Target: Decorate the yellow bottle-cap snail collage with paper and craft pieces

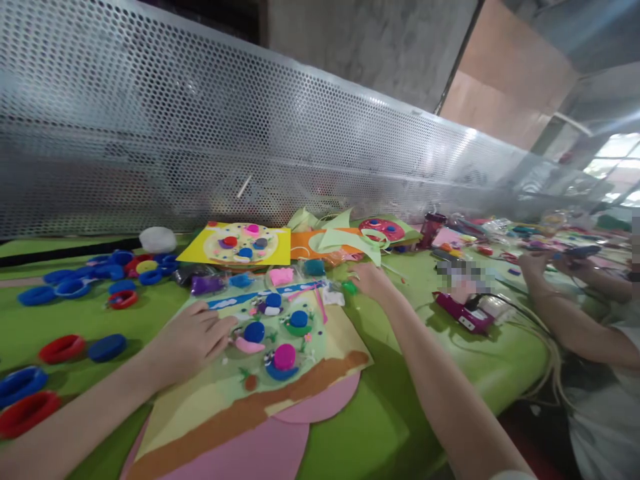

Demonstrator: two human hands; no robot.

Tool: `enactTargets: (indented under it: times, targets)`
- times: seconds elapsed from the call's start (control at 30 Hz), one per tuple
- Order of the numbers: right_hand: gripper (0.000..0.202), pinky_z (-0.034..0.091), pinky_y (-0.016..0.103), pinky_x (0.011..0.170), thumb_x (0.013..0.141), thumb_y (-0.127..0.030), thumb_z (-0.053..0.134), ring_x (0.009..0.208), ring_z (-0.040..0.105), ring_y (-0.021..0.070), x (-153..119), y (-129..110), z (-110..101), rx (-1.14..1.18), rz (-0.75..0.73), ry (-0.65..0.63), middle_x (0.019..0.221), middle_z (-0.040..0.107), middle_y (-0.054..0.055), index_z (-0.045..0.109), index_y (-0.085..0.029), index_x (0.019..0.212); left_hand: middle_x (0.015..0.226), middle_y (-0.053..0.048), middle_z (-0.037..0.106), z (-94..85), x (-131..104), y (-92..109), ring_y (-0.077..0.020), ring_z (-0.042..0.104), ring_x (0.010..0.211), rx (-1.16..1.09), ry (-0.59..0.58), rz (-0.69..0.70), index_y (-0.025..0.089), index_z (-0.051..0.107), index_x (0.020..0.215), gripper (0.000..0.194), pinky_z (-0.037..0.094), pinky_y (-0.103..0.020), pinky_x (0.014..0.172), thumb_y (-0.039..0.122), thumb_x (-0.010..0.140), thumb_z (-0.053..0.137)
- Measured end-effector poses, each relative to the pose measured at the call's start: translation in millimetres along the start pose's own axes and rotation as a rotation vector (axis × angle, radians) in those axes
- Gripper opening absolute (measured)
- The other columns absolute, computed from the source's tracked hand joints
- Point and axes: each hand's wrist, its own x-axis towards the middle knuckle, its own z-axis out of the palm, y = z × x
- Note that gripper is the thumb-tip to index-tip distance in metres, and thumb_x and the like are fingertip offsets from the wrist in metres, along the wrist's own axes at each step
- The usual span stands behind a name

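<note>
**Picture sheet under left fingers, right fingers by green lump**

Picture sheet (300,347): lies flat on the green desk (410,380). Blue strip (265,295) at the far end; brown strip (240,417) along the near end, slanting up to the right. Long axis: cannot tell, view too oblique.

Left hand (193,337): fingers loosely bent, open, resting on the sheet's left side. Just right of these fingers: a blue disc (254,332) above a pink piece (250,345).

Right hand (369,281): beyond the sheet's far right corner, fingers curled downward next to a green lump (349,287); whether they grip anything, cannot tell. The sheet lies to the left of and nearer than these fingers.

Beyond the left fingers: purple packet (207,285) and yellow card (200,248). Left of them: blue and red rings (63,348).

Packets: any print is too small to read.
</note>
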Motion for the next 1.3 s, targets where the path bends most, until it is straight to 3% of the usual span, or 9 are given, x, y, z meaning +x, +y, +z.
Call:
enactTargets:
  times: [0.17,0.43,0.63,0.8,1.03,1.3]
  targets:
    - [0.027,0.049,0.039,0.083,0.091,-0.032,0.051,0.097,0.057,0.0186,2.3,-1.0,3.3,-0.014,0.026,0.005,0.115,0.055,0.008,0.054,-0.017,0.113,0.085,-0.007,0.068,-3.0,3.1,13.1,-0.0216,0.061,0.080,-0.086,-0.031,-0.190,0.016,0.058,0.098,0.027,0.042,-0.037,0.075,0.025,0.091,0.033]
    - [0.034,0.045,0.044,0.088,0.090,-0.033,0.052,0.106,0.053,0.0221,24.6,-5.2,15.0,0.009,0.075,0.185,0.124,0.050,0.009,0.050,-0.018,0.121,0.087,-0.008,0.068,-5.2,6.8,20.0,-0.0217,0.059,0.082,-0.111,-0.141,-0.193,0.016,0.063,0.101,0.034,0.041,-0.037,0.079,0.024,0.089,0.032]
    - [0.034,0.046,0.043,0.086,0.090,-0.035,0.052,0.103,0.055,0.0216,29.8,-2.0,25.1,0.043,0.032,0.097,0.120,0.053,0.008,0.051,-0.017,0.118,0.087,-0.009,0.068,-6.7,9.4,21.8,-0.0222,0.060,0.082,-0.128,-0.181,-0.207,0.015,0.063,0.102,0.034,0.041,-0.038,0.079,0.024,0.090,0.032]
    - [0.035,0.046,0.044,0.087,0.089,-0.034,0.053,0.104,0.054,0.0222,28.5,-7.2,24.8,0.035,0.080,0.144,0.121,0.052,0.009,0.051,-0.016,0.119,0.091,-0.008,0.069,-8.8,11.0,23.9,-0.0229,0.061,0.085,-0.152,-0.193,-0.225,0.015,0.063,0.103,0.034,0.040,-0.039,0.082,0.023,0.089,0.033]
    - [0.032,0.050,0.039,0.081,0.090,-0.032,0.053,0.096,0.057,0.0194,29.7,-4.2,24.9,0.060,0.041,0.035,0.115,0.055,0.008,0.051,-0.016,0.117,0.095,-0.009,0.069,-8.3,10.4,23.3,-0.0231,0.060,0.087,-0.133,-0.210,-0.204,0.015,0.062,0.104,0.034,0.038,-0.040,0.083,0.021,0.090,0.032]
    - [0.030,0.049,0.040,0.082,0.090,-0.032,0.053,0.098,0.057,0.0195,23.1,-18.3,14.3,-0.049,0.033,0.093,0.115,0.055,0.008,0.053,-0.016,0.115,0.095,-0.009,0.069,-11.9,11.6,23.2,-0.0230,0.060,0.089,-0.116,-0.239,-0.228,0.016,0.063,0.103,0.034,0.039,-0.040,0.085,0.023,0.089,0.032]
